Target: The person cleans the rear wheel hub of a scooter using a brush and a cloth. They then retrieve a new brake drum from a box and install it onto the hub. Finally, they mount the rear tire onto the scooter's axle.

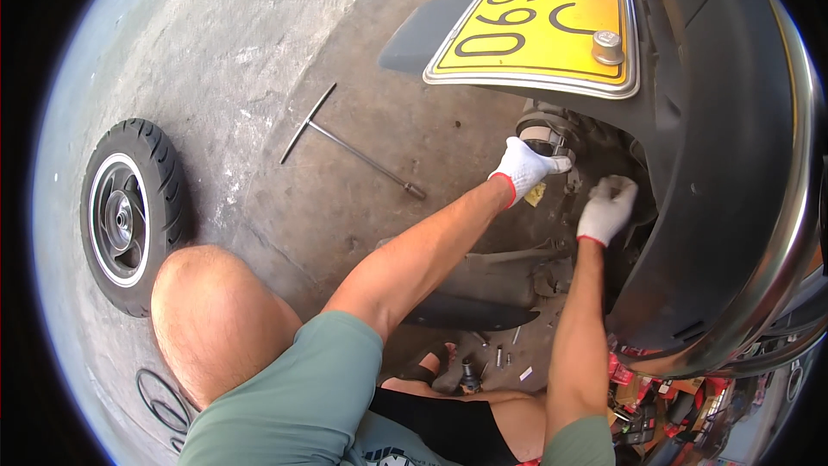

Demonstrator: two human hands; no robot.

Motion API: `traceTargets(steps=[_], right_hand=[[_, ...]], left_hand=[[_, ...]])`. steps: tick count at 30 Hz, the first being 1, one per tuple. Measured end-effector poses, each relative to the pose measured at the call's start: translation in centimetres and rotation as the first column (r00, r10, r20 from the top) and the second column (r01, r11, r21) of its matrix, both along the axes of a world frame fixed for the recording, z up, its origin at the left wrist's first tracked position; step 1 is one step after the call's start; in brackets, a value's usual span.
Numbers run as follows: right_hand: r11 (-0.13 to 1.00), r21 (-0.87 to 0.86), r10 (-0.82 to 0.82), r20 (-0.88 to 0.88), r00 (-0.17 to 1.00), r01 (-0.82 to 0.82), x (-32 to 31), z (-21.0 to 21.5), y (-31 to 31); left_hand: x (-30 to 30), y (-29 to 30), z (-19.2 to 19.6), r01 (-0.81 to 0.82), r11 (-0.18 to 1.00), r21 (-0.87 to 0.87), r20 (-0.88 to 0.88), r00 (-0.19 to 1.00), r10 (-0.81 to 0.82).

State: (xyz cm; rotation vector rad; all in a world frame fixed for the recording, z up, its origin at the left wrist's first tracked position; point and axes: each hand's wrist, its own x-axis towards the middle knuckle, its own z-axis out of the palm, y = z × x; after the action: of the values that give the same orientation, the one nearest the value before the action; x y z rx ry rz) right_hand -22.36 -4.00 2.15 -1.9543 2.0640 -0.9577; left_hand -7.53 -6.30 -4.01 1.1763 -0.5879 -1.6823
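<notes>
Both my hands wear white gloves with red cuffs and reach under the rear of a motor scooter [724, 164]. My left hand [524, 171] is closed beside a round hub part [541, 133] with a pale curved band, its thumb pointing right; what the fingers hold is hidden. Just below that hand is a small yellow piece [536, 196]. Further right, my right hand [609, 205] has curled fingers up inside the dark wheel well, close to the rear body panel. Anything in its grip is too hidden to name.
A yellow licence plate [535, 30] juts out above my hands. On the concrete lie a T-handle wrench [358, 154] and a removed wheel [121, 216]. Small tools and sockets [498, 355] lie near my legs. A red-and-black clutter of parts [664, 410] sits lower right.
</notes>
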Motion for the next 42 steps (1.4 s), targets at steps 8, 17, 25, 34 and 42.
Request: traceTargets(steps=[8, 17, 25, 34, 42], right_hand=[[0.982, 0.005, 0.188, 0.082, 0.979, -0.19, 2.1, 0.0, 1.3], [0.981, 0.109, 0.168, -0.089, 0.982, -0.158, 4.2, 1.0, -0.9], [0.995, 0.083, 0.069, -0.181, 0.981, -0.055, 5.1, 0.4, 0.2], [0.996, 0.094, 0.014, -0.184, 0.983, 0.004, 4.6, 0.2, 0.2], [0.996, -0.017, -0.082, 0.151, 0.985, 0.086, 6.1, -2.8, 1.1]], left_hand=[[0.1, 0.2, -0.4, 0.006, 1.0, -0.028, -0.087, 0.996, -0.008], [-0.4, -0.2, -1.2, 0.05, 0.997, -0.056, -0.067, 0.996, -0.054], [-1.7, -0.4, -3.6, 0.012, 0.993, -0.121, 0.011, 1.0, -0.011], [-0.8, 1.7, -0.3, -0.129, 0.99, -0.049, -0.109, 0.986, 0.123], [0.7, 0.5, -1.2, 0.024, 1.0, -0.019, -0.313, 0.949, -0.028]])
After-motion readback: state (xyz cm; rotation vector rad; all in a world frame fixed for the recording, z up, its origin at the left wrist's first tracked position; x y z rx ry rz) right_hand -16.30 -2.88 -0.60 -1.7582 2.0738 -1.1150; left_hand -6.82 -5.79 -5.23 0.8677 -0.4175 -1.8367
